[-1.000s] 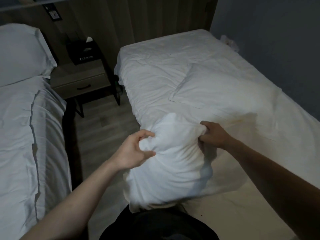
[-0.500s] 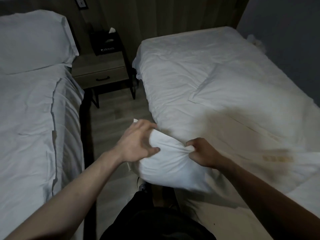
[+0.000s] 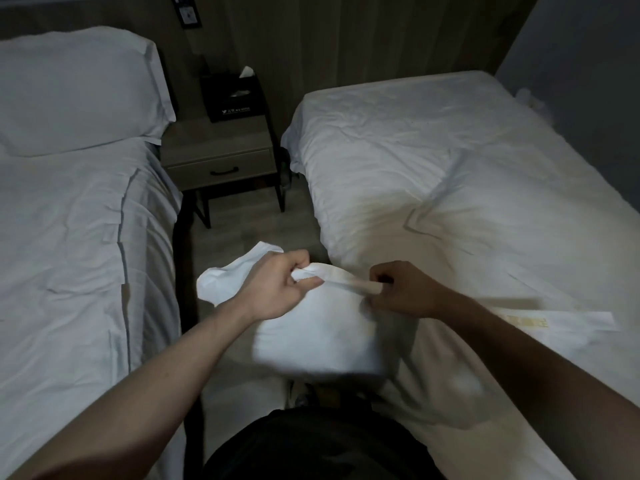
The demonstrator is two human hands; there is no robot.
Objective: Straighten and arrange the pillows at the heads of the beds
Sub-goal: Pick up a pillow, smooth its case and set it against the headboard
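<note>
Head view: two beds side by side in a dim room, seen from between them, with a person's forearms reaching forward.
Held pillow (image 3: 311, 327): white, in the gap between the beds and against the near edge of the right bed; its top edge is bunched and stretched between the two hands, and a loose corner sticks out past the left hand toward the left bed. Its lower part is blurred.
Left hand (image 3: 277, 289): fingers and thumb curled round a fold of the held pillow's upper edge, gripping it.
Right hand (image 3: 401, 292): closed on the same edge further right, a strip of fabric pinched under its fingers.
Left bed (image 3: 69, 271): made up in white, with its own pillow (image 3: 76, 88) lying flat at the head, against the wall panel.
Right bed (image 3: 398, 140): white sheet, wrinkled at the head; a flat pillow (image 3: 519, 216) lies at an angle across the middle of the mattress, well short of the head.
Paper strip (image 3: 540, 322): lies on the right bed just beyond the right forearm, pale with a yellowish patch; what it is I cannot tell.
Nightstand (image 3: 221, 157): stands between the bed heads, one drawer with a dark handle.
Tissue box (image 3: 232, 98): dark, at the back of the nightstand's surface, a tissue standing out of it.
Wall switch (image 3: 187, 15): dark plate on the panel above the nightstand.
</note>
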